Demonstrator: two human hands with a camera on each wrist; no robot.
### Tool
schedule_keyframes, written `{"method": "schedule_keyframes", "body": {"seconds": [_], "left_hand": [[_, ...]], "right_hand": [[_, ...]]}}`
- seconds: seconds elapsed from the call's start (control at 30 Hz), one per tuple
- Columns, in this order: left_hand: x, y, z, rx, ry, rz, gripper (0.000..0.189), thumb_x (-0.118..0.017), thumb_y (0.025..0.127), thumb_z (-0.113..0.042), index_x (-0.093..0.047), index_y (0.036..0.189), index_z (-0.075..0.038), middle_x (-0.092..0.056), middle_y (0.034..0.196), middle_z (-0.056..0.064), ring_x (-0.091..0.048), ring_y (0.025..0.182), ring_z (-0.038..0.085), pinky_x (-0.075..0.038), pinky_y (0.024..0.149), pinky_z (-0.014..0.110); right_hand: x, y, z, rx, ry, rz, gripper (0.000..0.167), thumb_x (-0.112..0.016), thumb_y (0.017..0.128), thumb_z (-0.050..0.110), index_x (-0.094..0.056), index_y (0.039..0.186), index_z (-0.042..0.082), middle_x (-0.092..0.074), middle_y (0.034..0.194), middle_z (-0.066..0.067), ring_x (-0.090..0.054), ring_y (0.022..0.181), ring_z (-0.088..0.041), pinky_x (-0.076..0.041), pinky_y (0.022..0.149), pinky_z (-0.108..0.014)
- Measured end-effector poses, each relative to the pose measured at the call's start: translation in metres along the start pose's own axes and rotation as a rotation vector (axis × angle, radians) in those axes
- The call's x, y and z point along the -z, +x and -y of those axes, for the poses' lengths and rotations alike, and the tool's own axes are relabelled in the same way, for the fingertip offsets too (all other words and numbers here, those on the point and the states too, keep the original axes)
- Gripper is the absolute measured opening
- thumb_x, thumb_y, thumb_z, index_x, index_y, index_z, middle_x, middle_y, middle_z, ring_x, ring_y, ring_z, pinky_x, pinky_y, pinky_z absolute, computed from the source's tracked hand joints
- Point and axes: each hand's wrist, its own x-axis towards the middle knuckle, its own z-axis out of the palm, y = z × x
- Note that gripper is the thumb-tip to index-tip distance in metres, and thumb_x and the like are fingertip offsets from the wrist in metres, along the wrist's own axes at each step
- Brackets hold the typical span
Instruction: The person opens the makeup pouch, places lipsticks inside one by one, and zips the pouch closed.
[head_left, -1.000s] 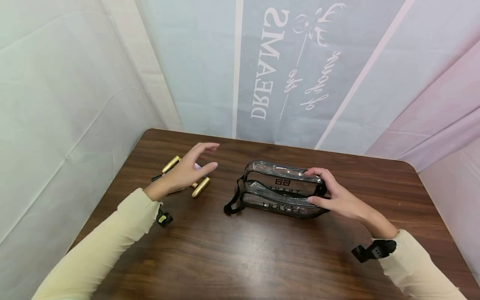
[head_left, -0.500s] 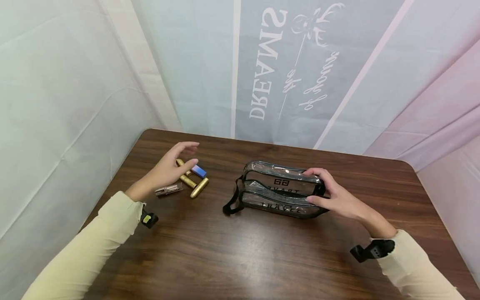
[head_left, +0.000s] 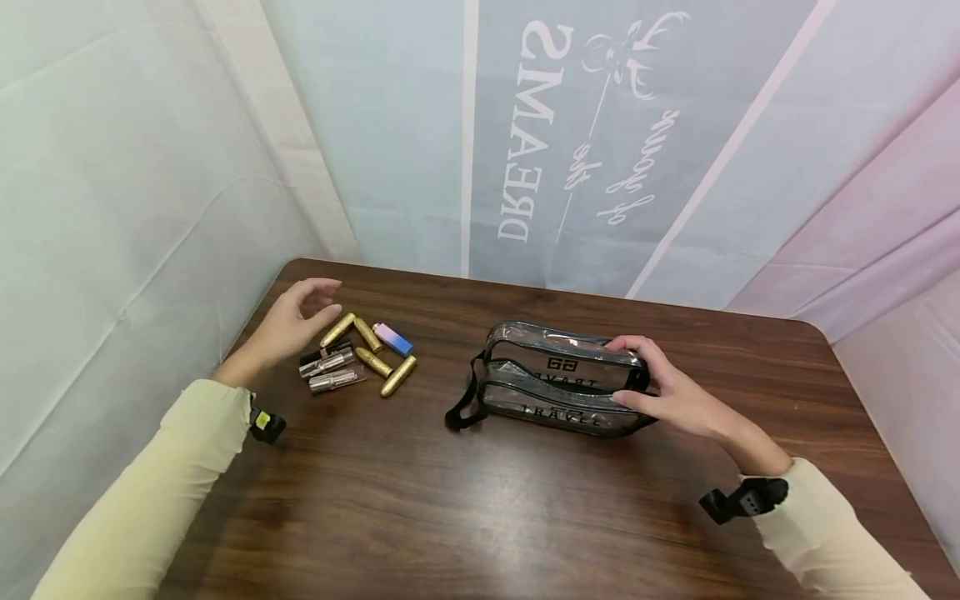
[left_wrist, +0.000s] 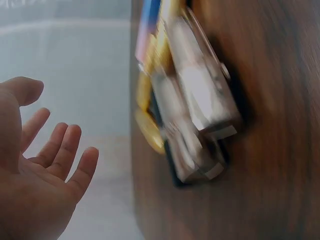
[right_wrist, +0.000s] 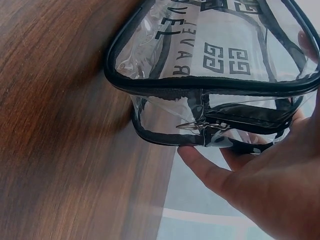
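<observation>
My right hand (head_left: 678, 400) grips the right end of a clear travel pouch (head_left: 570, 404) with black trim, thumb on the near side and fingers on the far side. In the right wrist view the pouch (right_wrist: 220, 55) shows its black edging and a metal zip pull. My left hand (head_left: 288, 325) hovers at the left, fingers loosely bent and holding nothing. Just right of it lie several gold bullet-shaped tubes (head_left: 399, 377), a pink-and-blue tube (head_left: 393, 339), two shiny silvery tubes (head_left: 333, 380) and a black piece beside them. Those silvery tubes (left_wrist: 202, 85) look blurred in the left wrist view.
The dark wooden table (head_left: 450, 500) bears everything. A black strap loop (head_left: 467, 414) sticks out from the pouch's left end. Fabric drapes (head_left: 390, 150) hang behind the table and at both sides.
My left hand has moved left, away from above the tubes, uncovering the gold, silvery and pink-and-blue ones. My right hand and the pouch have stayed in place.
</observation>
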Motion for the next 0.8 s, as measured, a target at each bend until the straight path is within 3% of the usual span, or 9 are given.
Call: {"method": "schedule_keyframes", "body": {"seconds": [0.17,0.23,0.3,0.53,0.67,0.8], "left_hand": [[0.006,-0.004,0.019,0.080,0.007,0.007,0.043,-0.061,0.104,-0.016,-0.052,0.140,0.005,-0.058,0.129,0.028,-0.058,0.110,0.035,-0.046,0.081,0.018],[0.008,-0.006,0.024,0.112,0.000,0.026,0.045,-0.062,0.103,-0.017,-0.052,0.140,0.006,-0.059,0.127,0.029,-0.059,0.110,0.037,-0.045,0.077,0.014],[0.010,-0.007,0.029,0.144,0.010,0.053,0.047,-0.062,0.104,-0.020,-0.052,0.141,0.006,-0.059,0.127,0.028,-0.060,0.112,0.040,-0.047,0.077,0.016],[0.007,-0.011,0.042,0.227,0.043,0.170,0.055,-0.064,0.103,-0.031,-0.050,0.143,0.003,-0.056,0.131,0.028,-0.059,0.114,0.040,-0.048,0.089,0.047],[0.004,-0.011,0.048,0.232,0.053,0.193,0.055,-0.063,0.103,-0.032,-0.051,0.142,0.004,-0.056,0.130,0.028,-0.059,0.112,0.038,-0.049,0.090,0.048],[0.002,-0.010,0.051,0.218,0.060,0.190,0.053,-0.065,0.102,-0.029,-0.053,0.141,0.005,-0.057,0.128,0.027,-0.059,0.109,0.037,-0.049,0.086,0.040]], "right_hand": [[0.002,0.000,0.002,-0.020,0.002,0.007,0.057,-0.067,0.099,0.011,-0.038,0.148,0.019,-0.032,0.151,-0.001,-0.031,0.135,-0.005,-0.038,0.095,-0.021],[0.003,0.001,0.002,-0.017,0.000,0.007,0.057,-0.067,0.099,0.011,-0.038,0.148,0.019,-0.032,0.151,-0.001,-0.031,0.135,-0.005,-0.038,0.095,-0.021],[0.004,0.001,0.003,-0.012,0.001,0.005,0.057,-0.067,0.099,0.011,-0.038,0.148,0.019,-0.033,0.151,-0.003,-0.032,0.135,-0.005,-0.038,0.095,-0.021],[0.002,-0.002,0.006,0.002,0.011,-0.005,0.057,-0.067,0.098,0.008,-0.039,0.147,0.018,-0.033,0.150,-0.003,-0.032,0.135,-0.005,-0.037,0.095,-0.020],[0.000,-0.002,0.007,0.011,0.016,-0.007,0.057,-0.067,0.098,0.008,-0.039,0.147,0.017,-0.033,0.150,-0.003,-0.032,0.134,-0.006,-0.036,0.095,-0.020],[-0.001,-0.001,0.006,0.029,0.022,-0.015,0.057,-0.068,0.097,0.005,-0.040,0.146,0.015,-0.034,0.149,-0.004,-0.032,0.133,-0.004,-0.036,0.095,-0.020]]}}
